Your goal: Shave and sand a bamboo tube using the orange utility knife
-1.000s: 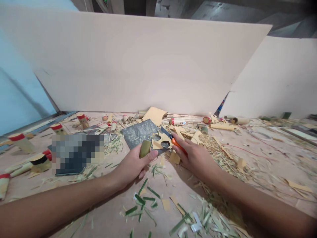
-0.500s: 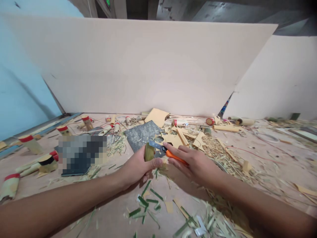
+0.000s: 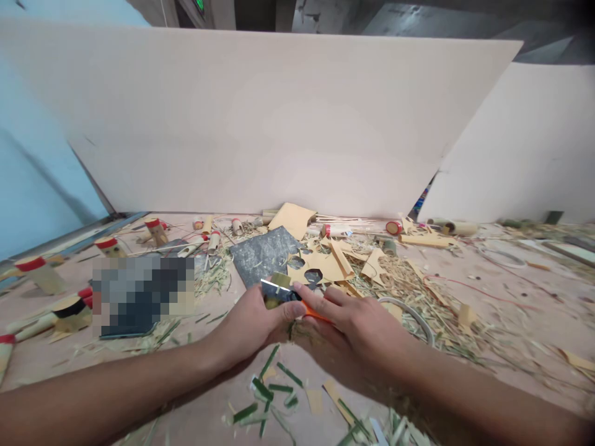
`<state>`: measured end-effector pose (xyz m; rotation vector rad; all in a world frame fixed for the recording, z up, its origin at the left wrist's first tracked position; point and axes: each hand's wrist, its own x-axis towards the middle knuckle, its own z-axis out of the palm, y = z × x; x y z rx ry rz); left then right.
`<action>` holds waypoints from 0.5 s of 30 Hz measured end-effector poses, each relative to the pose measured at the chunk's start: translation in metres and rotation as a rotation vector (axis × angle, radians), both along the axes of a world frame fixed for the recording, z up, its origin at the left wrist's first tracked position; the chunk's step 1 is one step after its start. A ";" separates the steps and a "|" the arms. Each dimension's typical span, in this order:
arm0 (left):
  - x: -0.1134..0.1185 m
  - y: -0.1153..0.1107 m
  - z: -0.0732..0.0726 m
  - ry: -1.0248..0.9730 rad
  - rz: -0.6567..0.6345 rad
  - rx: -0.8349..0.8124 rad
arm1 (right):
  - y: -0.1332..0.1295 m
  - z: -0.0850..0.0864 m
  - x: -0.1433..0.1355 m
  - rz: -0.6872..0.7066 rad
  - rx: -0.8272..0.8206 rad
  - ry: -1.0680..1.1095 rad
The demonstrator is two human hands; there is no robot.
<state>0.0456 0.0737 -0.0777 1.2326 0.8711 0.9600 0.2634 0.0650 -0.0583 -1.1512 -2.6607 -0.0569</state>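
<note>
At the middle of the view my left hand (image 3: 253, 316) is closed around a short green-brown bamboo piece (image 3: 281, 279), most of it hidden by the fingers and blade. My right hand (image 3: 353, 316) grips an orange-handled utility knife (image 3: 317, 311), its index finger stretched along the top. The knife's blade lies across the bamboo, pointing left, and seems to touch it. My left thumb rests close below the blade. Beneath the hands, green bamboo shavings (image 3: 263, 389) are scattered on the table.
Behind the hands lie a dark grey board (image 3: 258, 255) and yellow card with round holes (image 3: 320, 266). Red-topped bamboo tubes (image 3: 111, 246) stand at left near a blurred-out dark flat object (image 3: 139, 303). A coil (image 3: 418, 322) and straw-like shavings lie right. A pale panel (image 3: 288, 124) rises behind.
The knife blade has moved left and down across the bamboo piece, and my right hand has come closer to my left. The view has shifted slightly.
</note>
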 end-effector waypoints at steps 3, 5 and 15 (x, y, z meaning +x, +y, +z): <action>-0.001 0.000 -0.001 0.140 0.099 -0.011 | 0.002 0.001 -0.006 -0.145 0.030 0.063; -0.001 0.000 -0.002 0.158 0.087 -0.027 | 0.008 0.005 -0.002 -0.278 0.054 0.124; -0.010 0.002 -0.003 0.240 0.003 0.026 | 0.011 0.025 0.012 -0.186 0.047 0.268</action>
